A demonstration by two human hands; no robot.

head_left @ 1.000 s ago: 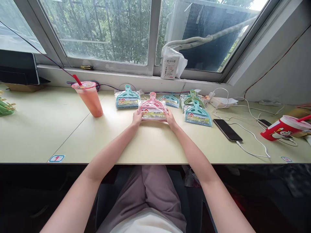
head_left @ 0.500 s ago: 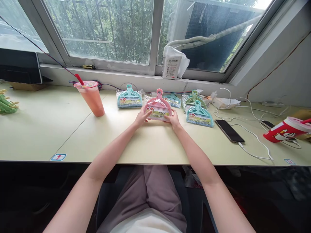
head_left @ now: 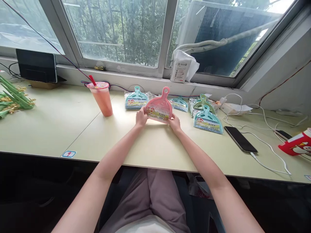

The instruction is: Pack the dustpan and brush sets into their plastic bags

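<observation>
Between my hands is a pink dustpan-and-brush set point(head_left: 159, 105) in clear wrapping, its ringed handle pointing up and leaning slightly right. My left hand point(head_left: 141, 117) is closed on its left lower edge. My right hand point(head_left: 175, 123) grips the lower right corner. A printed label runs across the front of the set. Behind it on the left lies a wrapped blue set point(head_left: 137, 100), and another blue set point(head_left: 179, 104) is behind on the right. Further right, a green set point(head_left: 202, 103) is partly covered by a teal set point(head_left: 208, 122).
A tall cup of pink-orange drink point(head_left: 103, 103) stands on the left of the table. To the right lie a phone point(head_left: 240, 139) with a white cable, tangled cords, and a red cup point(head_left: 297, 144). Green stems point(head_left: 17, 97) and a dark tablet point(head_left: 36, 66) are far left.
The view has swung left, so the scene sits further right. The pink set is now tilted, and my thumbs have moved from its front towards its edges.
</observation>
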